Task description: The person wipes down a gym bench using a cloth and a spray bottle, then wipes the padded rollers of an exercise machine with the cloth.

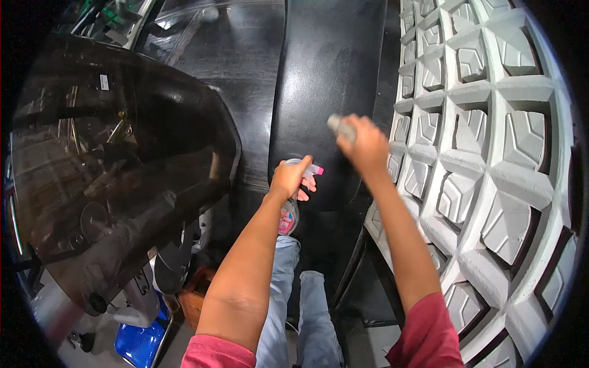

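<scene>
In the head view, the left hand point(288, 180) curls its fingers round the neck of a trigger spray bottle point(288, 222) near the black padded surface point(334, 67); the right hand point(367, 147) has its fingers clamped on a pale, blurred wad point(341, 127). A loosened left grip could drop the bottle. Its pink label point(286, 216) and the white sticker point(104, 82) are unreadable.

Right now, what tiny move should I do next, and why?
Maybe press the pale thing, perhaps a cloth, onto the black pad, because your right grip holds it over the pad while your left grip has the spray bottle.
</scene>
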`<action>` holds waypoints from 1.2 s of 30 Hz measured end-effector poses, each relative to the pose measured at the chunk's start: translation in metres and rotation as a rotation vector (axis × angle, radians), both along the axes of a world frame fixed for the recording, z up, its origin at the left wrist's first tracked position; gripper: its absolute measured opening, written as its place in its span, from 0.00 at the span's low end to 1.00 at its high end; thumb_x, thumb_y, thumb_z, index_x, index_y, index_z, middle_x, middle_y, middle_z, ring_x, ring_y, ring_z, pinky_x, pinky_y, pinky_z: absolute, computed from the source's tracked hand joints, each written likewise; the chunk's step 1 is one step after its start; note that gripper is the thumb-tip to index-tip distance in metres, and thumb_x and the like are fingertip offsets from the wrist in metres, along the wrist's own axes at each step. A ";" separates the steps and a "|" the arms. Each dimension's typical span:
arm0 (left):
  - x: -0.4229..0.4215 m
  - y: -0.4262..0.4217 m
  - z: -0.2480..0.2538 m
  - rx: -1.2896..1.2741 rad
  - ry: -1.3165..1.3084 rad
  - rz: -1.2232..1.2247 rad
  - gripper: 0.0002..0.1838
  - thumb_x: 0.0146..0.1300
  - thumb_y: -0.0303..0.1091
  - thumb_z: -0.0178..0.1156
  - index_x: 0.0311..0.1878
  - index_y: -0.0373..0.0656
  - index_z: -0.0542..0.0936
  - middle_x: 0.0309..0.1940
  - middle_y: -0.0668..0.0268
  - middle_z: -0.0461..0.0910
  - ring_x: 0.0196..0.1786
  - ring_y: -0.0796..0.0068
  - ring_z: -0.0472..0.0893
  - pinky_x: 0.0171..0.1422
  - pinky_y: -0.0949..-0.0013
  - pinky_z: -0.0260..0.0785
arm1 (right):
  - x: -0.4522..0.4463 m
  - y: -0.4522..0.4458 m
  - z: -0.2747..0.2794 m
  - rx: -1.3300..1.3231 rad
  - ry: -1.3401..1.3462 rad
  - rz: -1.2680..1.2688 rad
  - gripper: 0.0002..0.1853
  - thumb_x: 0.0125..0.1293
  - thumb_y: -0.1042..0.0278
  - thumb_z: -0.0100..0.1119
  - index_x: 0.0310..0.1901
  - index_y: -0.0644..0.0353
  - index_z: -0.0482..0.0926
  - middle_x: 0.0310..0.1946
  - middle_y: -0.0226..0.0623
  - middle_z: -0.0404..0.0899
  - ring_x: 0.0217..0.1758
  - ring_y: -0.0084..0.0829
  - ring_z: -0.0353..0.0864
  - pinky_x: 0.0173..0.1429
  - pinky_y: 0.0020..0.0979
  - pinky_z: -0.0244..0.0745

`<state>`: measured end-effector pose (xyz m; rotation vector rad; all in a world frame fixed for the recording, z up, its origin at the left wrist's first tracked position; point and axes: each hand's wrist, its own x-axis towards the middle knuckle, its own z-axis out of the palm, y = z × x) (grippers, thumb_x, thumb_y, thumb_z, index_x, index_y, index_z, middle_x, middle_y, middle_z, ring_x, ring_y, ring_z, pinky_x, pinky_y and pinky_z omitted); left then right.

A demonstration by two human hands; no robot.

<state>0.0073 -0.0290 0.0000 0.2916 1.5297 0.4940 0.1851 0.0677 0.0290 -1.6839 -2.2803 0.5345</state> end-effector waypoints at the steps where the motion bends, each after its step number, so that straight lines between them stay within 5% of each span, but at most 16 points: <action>1: 0.000 0.003 0.001 0.005 -0.001 -0.004 0.27 0.64 0.53 0.59 0.36 0.32 0.85 0.23 0.60 0.85 0.22 0.67 0.85 0.21 0.65 0.78 | 0.002 -0.022 -0.003 -0.008 0.051 0.041 0.17 0.55 0.59 0.73 0.46 0.47 0.81 0.37 0.37 0.79 0.43 0.45 0.85 0.45 0.49 0.81; 7: 0.002 0.003 0.009 -0.023 0.033 -0.012 0.27 0.63 0.52 0.58 0.37 0.31 0.86 0.23 0.60 0.85 0.19 0.67 0.84 0.21 0.66 0.77 | 0.012 -0.006 0.006 -0.041 0.008 0.146 0.15 0.56 0.61 0.72 0.45 0.47 0.81 0.39 0.36 0.80 0.44 0.44 0.84 0.44 0.47 0.80; 12: 0.000 0.001 0.003 -0.012 0.014 -0.009 0.26 0.66 0.53 0.57 0.40 0.33 0.84 0.23 0.60 0.84 0.22 0.67 0.85 0.20 0.65 0.77 | 0.019 0.036 0.007 0.071 0.110 -0.178 0.17 0.58 0.62 0.70 0.50 0.46 0.80 0.41 0.38 0.80 0.46 0.47 0.83 0.49 0.47 0.79; 19: 0.002 -0.001 0.002 0.022 0.017 0.031 0.29 0.67 0.54 0.57 0.36 0.31 0.85 0.23 0.59 0.85 0.20 0.67 0.84 0.20 0.66 0.77 | 0.028 -0.078 0.002 -0.154 0.144 -0.219 0.21 0.57 0.67 0.71 0.53 0.44 0.80 0.45 0.32 0.80 0.49 0.46 0.83 0.51 0.47 0.79; 23: -0.001 -0.003 -0.005 0.007 0.012 -0.008 0.29 0.67 0.55 0.56 0.36 0.32 0.86 0.22 0.58 0.85 0.17 0.65 0.82 0.19 0.65 0.76 | 0.033 -0.049 0.004 -0.114 0.055 -0.247 0.16 0.63 0.66 0.68 0.52 0.44 0.81 0.44 0.33 0.81 0.47 0.46 0.81 0.51 0.47 0.78; 28: 0.001 -0.002 -0.001 0.012 0.007 0.003 0.26 0.70 0.55 0.56 0.40 0.34 0.82 0.23 0.60 0.82 0.23 0.67 0.84 0.18 0.64 0.75 | 0.044 -0.002 -0.007 0.001 0.223 -0.256 0.11 0.69 0.63 0.60 0.52 0.46 0.81 0.42 0.39 0.84 0.46 0.50 0.81 0.50 0.48 0.75; 36: 0.000 -0.001 0.001 0.005 0.010 -0.002 0.26 0.69 0.53 0.56 0.41 0.34 0.82 0.23 0.59 0.82 0.23 0.67 0.84 0.17 0.63 0.75 | 0.053 -0.107 -0.027 -0.233 0.468 -0.575 0.16 0.74 0.55 0.57 0.57 0.51 0.80 0.47 0.50 0.86 0.53 0.53 0.85 0.56 0.42 0.76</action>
